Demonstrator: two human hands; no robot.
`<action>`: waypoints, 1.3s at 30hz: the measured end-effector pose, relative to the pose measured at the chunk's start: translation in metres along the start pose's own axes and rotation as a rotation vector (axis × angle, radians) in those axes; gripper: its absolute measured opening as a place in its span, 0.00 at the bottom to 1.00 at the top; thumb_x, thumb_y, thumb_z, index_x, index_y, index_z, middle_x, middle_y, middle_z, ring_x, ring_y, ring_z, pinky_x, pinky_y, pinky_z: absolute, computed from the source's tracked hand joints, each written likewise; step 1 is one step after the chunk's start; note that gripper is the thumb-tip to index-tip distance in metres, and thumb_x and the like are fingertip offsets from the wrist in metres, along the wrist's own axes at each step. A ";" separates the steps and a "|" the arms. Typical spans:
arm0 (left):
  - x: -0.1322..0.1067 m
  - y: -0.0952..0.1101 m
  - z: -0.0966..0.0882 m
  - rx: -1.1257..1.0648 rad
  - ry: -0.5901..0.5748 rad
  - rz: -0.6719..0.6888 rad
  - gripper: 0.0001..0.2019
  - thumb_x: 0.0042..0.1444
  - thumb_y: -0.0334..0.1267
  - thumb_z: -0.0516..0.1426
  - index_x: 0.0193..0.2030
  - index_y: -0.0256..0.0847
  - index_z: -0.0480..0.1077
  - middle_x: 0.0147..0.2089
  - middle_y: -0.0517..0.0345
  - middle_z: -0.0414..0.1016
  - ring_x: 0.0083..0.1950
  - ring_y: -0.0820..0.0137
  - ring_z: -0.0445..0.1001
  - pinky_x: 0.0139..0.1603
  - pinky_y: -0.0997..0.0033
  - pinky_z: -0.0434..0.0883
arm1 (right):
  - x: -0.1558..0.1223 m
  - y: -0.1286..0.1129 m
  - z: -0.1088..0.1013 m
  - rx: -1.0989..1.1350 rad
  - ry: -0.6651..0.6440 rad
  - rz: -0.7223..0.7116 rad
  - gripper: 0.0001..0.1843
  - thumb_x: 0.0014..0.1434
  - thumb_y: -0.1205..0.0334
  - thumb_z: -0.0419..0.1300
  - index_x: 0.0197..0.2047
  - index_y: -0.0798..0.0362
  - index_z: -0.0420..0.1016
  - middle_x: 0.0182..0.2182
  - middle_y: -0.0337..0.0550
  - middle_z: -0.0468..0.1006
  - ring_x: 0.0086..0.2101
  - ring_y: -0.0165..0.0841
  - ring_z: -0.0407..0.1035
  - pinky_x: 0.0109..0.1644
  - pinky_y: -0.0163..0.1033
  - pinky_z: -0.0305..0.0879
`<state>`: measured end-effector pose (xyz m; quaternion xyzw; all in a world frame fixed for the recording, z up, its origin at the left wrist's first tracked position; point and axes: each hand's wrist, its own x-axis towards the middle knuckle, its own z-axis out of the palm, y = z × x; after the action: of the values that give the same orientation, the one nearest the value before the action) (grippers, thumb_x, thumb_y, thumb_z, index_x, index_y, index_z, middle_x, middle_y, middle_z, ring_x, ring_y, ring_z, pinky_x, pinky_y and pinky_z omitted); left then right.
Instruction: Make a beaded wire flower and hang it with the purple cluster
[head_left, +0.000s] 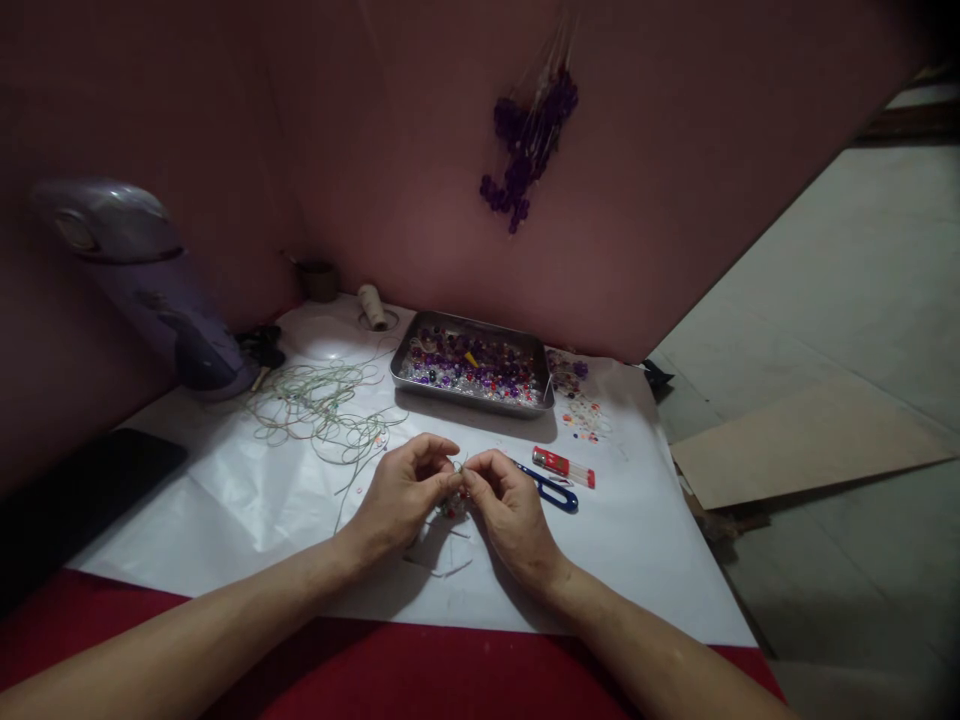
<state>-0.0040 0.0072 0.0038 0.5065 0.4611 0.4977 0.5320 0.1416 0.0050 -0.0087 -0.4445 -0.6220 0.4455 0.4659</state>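
My left hand (405,490) and my right hand (511,508) meet over the white sheet, fingertips pinched close together. Between them is a thin cord (460,464), its short end rising above the fingertips. A small cluster of red and clear beads (451,506) hangs just below, partly hidden by my fingers. Loose cord ends (450,572) trail on the sheet under the cluster. Close to my right hand lie blue-handled scissors (559,494), their blades partly behind my fingers, and a red lighter (551,461).
A metal tray (472,400) of mixed beads stands behind my hands, with loose beads (585,415) to its right. Tangled green cord (315,400) spreads at left near a purple flask (169,300). A thread spool (371,306) lies at the back. Purple beaded strands (525,140) hang on the wall.
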 end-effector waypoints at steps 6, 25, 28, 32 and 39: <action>-0.001 0.004 0.001 -0.014 -0.015 -0.058 0.05 0.45 0.35 0.63 0.29 0.35 0.74 0.26 0.58 0.75 0.27 0.73 0.70 0.29 0.73 0.68 | -0.001 0.002 0.000 0.002 0.000 0.032 0.06 0.59 0.63 0.57 0.30 0.52 0.70 0.26 0.37 0.70 0.28 0.31 0.63 0.33 0.35 0.61; -0.001 0.007 0.003 0.080 -0.010 -0.033 0.07 0.49 0.39 0.61 0.26 0.37 0.74 0.22 0.59 0.72 0.23 0.74 0.67 0.23 0.76 0.65 | -0.001 0.003 0.000 0.045 0.059 0.034 0.10 0.61 0.56 0.57 0.32 0.52 0.70 0.25 0.37 0.71 0.27 0.30 0.64 0.31 0.35 0.60; -0.001 0.007 0.003 0.034 -0.005 -0.074 0.08 0.49 0.39 0.61 0.27 0.36 0.73 0.21 0.60 0.71 0.22 0.75 0.66 0.22 0.76 0.63 | -0.001 0.003 -0.001 0.101 0.067 0.070 0.12 0.64 0.56 0.52 0.32 0.52 0.69 0.22 0.34 0.67 0.23 0.28 0.60 0.28 0.34 0.58; 0.000 0.009 0.002 0.022 -0.008 -0.096 0.08 0.49 0.39 0.61 0.26 0.36 0.72 0.18 0.63 0.67 0.20 0.77 0.63 0.21 0.77 0.60 | -0.001 -0.002 -0.001 0.102 0.039 0.055 0.04 0.59 0.62 0.56 0.36 0.52 0.70 0.27 0.37 0.71 0.26 0.29 0.63 0.30 0.34 0.60; -0.001 0.013 0.002 0.002 -0.056 -0.113 0.08 0.47 0.39 0.62 0.26 0.36 0.71 0.20 0.62 0.69 0.21 0.77 0.63 0.23 0.76 0.61 | 0.003 0.002 -0.002 0.072 0.112 -0.003 0.07 0.58 0.59 0.59 0.31 0.52 0.70 0.25 0.36 0.70 0.26 0.29 0.63 0.30 0.34 0.59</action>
<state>-0.0024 0.0061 0.0172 0.4940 0.4744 0.4520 0.5714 0.1430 0.0089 -0.0101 -0.4506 -0.5793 0.4412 0.5165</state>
